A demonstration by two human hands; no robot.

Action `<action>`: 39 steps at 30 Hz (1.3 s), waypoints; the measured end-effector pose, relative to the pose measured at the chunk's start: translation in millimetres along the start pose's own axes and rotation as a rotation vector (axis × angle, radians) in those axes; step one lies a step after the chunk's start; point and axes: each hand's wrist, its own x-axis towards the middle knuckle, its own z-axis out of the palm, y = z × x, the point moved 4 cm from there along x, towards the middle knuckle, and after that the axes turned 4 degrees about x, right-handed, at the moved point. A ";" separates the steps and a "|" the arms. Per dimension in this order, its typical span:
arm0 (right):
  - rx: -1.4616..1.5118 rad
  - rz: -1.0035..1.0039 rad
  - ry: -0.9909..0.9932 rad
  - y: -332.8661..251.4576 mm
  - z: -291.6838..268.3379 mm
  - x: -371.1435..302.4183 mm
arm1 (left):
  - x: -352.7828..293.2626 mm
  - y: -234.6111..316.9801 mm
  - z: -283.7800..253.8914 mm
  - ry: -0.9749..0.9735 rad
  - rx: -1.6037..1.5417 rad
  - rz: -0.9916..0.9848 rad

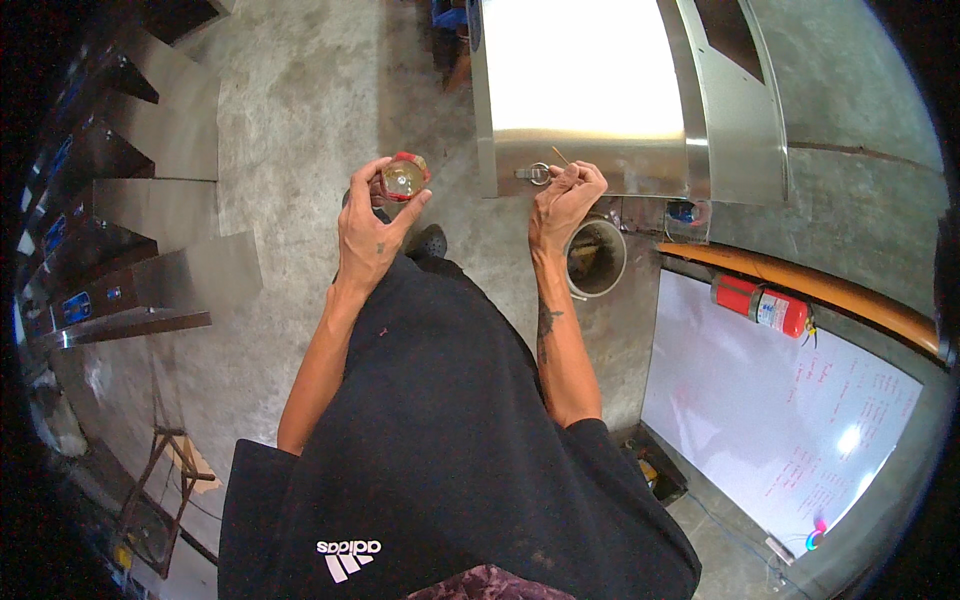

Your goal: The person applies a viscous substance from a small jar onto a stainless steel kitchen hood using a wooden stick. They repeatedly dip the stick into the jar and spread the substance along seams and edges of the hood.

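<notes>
My left hand (368, 235) grips a small round clear container (403, 179) with red patches around its side and something yellowish inside. Thumb and fingers wrap it from both sides. Pinched in my right hand (568, 200) is a thin yellowish stick (560, 155), its tip pointing up and to the left. That hand is at the near edge of a shiny metal cabinet (590, 160), just right of a latch with a metal ring (540, 174). I cannot tell whether the hand touches the metal.
Below the cabinet edge stands a round bucket (612, 285). A whiteboard (740, 400) with handwriting and a red fire extinguisher (762, 306) are at the right, beside an orange pipe (800, 285). Several metal cabinets (195, 280) line the left; a metal-framed stool (160, 500) is lower left.
</notes>
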 end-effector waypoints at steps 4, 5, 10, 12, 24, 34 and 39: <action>0.087 0.004 -0.022 -5.1 6.1 0.4 | 0.9 1.6 2.4 0.003 -0.010 0.012; 0.101 0.014 -0.021 -7.9 8.6 -0.8 | 0.8 1.7 1.9 0.004 -0.009 0.007; 0.295 0.166 0.106 -23.3 1.0 1.7 | -0.9 -0.6 -0.9 0.056 -0.006 0.021; 0.288 0.185 0.095 -28.7 -7.7 3.7 | 0.2 -1.6 -0.8 0.040 -0.001 0.002; 0.153 -0.173 -0.176 -154.6 -27.5 4.2 | 6.4 29.2 14.1 -0.058 0.064 0.181; -0.012 -0.130 -0.341 -145.7 -13.4 -3.9 | 4.4 35.7 22.2 -0.085 0.142 0.329; 0.061 -0.112 -0.252 -144.3 -23.4 4.8 | 6.0 36.3 23.9 -0.090 0.135 0.289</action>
